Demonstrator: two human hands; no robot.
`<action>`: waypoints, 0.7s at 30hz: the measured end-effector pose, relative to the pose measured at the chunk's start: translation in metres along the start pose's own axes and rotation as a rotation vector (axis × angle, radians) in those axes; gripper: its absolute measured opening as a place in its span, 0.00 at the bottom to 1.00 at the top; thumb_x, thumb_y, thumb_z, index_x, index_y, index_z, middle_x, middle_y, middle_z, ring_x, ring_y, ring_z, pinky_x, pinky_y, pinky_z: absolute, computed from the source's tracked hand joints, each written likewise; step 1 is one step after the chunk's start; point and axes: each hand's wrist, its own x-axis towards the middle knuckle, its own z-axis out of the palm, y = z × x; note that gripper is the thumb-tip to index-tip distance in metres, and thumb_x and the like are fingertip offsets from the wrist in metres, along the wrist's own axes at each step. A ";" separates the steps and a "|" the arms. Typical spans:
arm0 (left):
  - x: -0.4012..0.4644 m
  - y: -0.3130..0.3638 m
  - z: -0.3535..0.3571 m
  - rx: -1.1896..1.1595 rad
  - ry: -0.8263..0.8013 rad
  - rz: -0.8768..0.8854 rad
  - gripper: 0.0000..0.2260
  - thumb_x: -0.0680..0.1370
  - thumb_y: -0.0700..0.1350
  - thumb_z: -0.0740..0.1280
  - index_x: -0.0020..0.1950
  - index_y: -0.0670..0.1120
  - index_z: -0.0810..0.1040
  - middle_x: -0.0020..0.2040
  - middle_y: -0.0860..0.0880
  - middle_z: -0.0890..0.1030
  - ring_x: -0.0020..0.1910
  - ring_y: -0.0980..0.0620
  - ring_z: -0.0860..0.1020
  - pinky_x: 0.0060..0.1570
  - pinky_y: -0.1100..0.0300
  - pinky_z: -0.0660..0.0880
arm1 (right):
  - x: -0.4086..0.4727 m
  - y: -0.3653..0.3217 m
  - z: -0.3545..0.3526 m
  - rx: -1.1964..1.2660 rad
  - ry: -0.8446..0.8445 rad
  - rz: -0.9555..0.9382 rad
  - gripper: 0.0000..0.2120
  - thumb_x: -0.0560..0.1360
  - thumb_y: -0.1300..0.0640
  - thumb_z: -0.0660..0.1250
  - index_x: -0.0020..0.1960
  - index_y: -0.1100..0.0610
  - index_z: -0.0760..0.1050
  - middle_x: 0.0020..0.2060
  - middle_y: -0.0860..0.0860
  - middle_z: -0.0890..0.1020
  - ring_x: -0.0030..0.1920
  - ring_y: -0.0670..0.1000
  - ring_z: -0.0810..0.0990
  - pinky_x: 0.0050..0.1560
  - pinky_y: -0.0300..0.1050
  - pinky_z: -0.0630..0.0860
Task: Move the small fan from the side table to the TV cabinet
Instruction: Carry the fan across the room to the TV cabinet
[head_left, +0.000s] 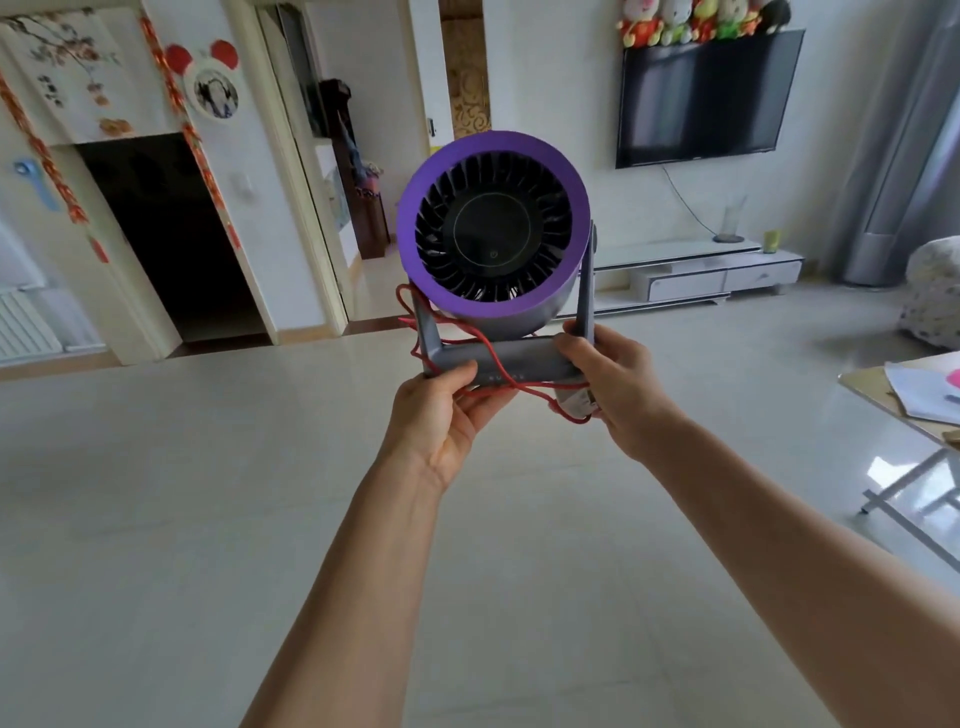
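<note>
The fingers of both hands are mostly hidden behind the grey base of the small fan (493, 228), so only the thumbs and the backs of the palms are visible. A red cable (470, 338) is wound loosely around the base and the left upright of the stand; where it ends is hard to see, but a small white part hangs beside the right palm. The left doorway is dark inside and nothing can be made out there. On the right edge a glass table (914, 467) is cut off, with papers on it.

The left hand (441, 410) grips the lower left corner of the base, the thumb lying on the front face. The right hand (610, 384) grips the lower right corner, its thumb against the right upright. Both hands are closed around the stand. The fan is held up in the air between the 2 hands, upright, its purple ring and black grille above them and facing the camera. The TV cabinet (696, 270) stands well apart, behind the fan to the right, under the wall-mounted TV (706, 98).
</note>
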 end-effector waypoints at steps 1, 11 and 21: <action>0.024 0.000 0.008 0.000 -0.003 -0.003 0.09 0.80 0.31 0.60 0.57 0.36 0.75 0.50 0.36 0.82 0.40 0.44 0.86 0.41 0.51 0.84 | 0.026 0.003 -0.003 0.007 -0.001 -0.003 0.06 0.74 0.57 0.69 0.40 0.49 0.80 0.38 0.53 0.80 0.42 0.56 0.79 0.51 0.69 0.78; 0.222 -0.007 0.049 -0.019 0.015 -0.031 0.10 0.79 0.32 0.61 0.59 0.37 0.75 0.51 0.36 0.83 0.41 0.44 0.86 0.42 0.52 0.84 | 0.234 0.039 -0.009 -0.042 -0.055 -0.017 0.04 0.75 0.58 0.68 0.43 0.52 0.80 0.37 0.53 0.78 0.42 0.55 0.77 0.47 0.58 0.78; 0.414 -0.014 0.049 -0.002 0.022 -0.050 0.09 0.79 0.31 0.61 0.59 0.36 0.75 0.49 0.36 0.83 0.41 0.43 0.86 0.41 0.52 0.84 | 0.411 0.100 0.012 -0.048 -0.048 0.002 0.03 0.76 0.58 0.68 0.44 0.52 0.79 0.38 0.54 0.79 0.41 0.53 0.77 0.41 0.49 0.75</action>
